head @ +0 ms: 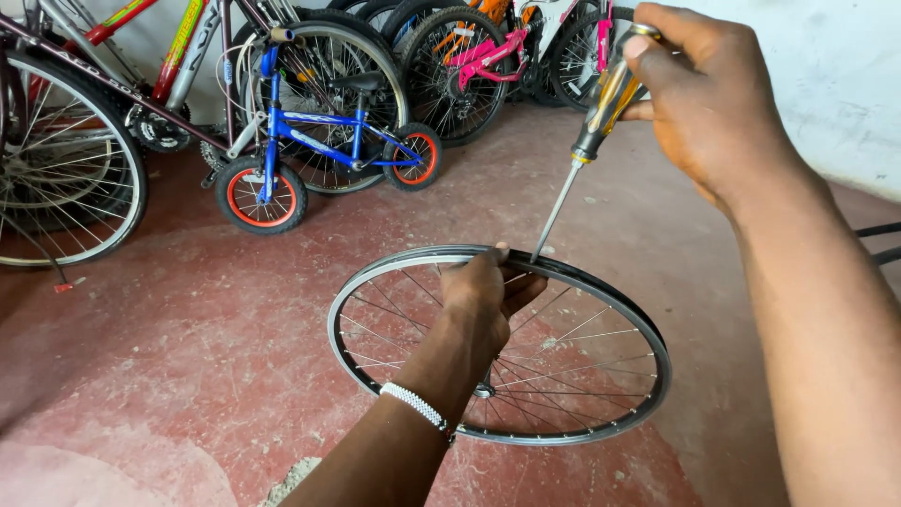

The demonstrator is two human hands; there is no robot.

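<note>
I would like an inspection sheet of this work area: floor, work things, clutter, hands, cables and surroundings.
Surface: red concrete floor, worn, with pale patches.
Job's things: bare spoked wheel rim, no tyre; screwdriver, tip at the rim's top edge.
Clutter: small rubble near the bottom edge.
Hands: left hand grips the rim's top; right hand holds the screwdriver handle.
Cables: nothing seen loose.
Surroundings: small blue bicycle, larger bicycles parked along a white wall.

The left hand (490, 284) hides part of the wheel rim (601, 286) (screwdriver (587, 122) tip contact unclear); large bicycle wheel (66, 178) cut off at left.
</note>
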